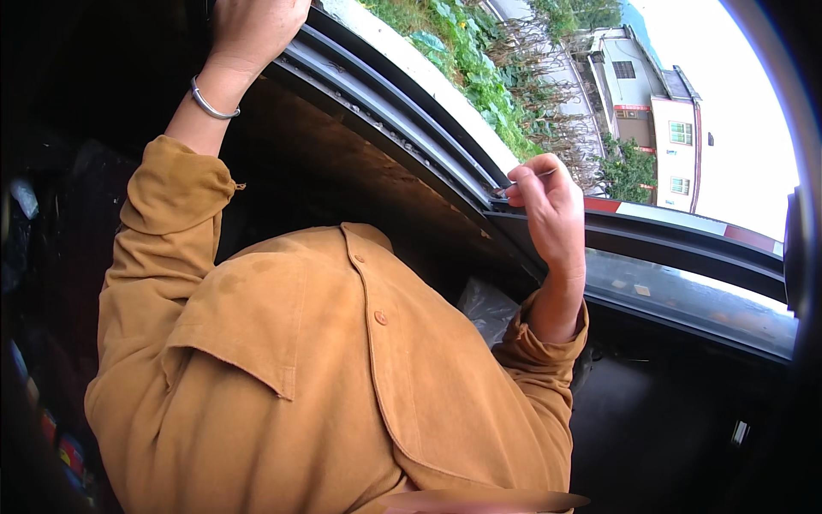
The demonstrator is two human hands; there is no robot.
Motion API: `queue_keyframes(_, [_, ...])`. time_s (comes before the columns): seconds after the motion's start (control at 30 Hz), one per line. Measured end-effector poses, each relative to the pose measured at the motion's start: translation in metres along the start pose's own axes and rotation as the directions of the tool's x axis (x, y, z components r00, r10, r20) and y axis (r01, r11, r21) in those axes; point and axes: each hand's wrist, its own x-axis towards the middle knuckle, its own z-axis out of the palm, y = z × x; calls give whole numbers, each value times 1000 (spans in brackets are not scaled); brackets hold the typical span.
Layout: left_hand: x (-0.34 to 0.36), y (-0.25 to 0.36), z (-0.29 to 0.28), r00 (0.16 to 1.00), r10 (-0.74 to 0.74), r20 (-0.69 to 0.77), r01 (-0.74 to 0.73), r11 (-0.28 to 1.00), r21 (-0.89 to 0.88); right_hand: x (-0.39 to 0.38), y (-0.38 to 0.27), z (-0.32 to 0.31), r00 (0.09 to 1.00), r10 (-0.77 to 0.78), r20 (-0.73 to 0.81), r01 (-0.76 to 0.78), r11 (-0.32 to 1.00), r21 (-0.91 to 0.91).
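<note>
My right hand (pixel 555 206) is closed in a pinch on a thin, stick-like thing (pixel 546 172). Its end points down at the sill track, beside the upright edge of the sliding window sash; its kind is too small to tell. A dark metal window frame (pixel 385 116) slants across the view, with bits of dirt (pixel 364 114) lying along its track. At the top left my left hand (pixel 257 30), a silver bangle on its wrist, rests at the frame's far end. Its fingers are cut off by the picture's edge and hidden.
A glass pane (pixel 676 283) fills the right part of the window. Beyond the opening lie a pale outer ledge (pixel 445 86), green plants (pixel 471 60) and a white house (pixel 676 146). Below the sill is stained brown board (pixel 342 146); clear plastic (pixel 488 310) lies near my right forearm.
</note>
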Motion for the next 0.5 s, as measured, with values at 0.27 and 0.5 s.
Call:
queue_keyframes(0.27, [-6, -2, 0, 998, 48, -37, -48, 999, -16, 11, 27, 25, 967, -194, 163, 253, 761, -598])
queue_keyframes(0.5, [-6, -6, 7, 998, 53, -38, -54, 998, -14, 11, -9, 31, 992, -116, 45, 121, 986, -115])
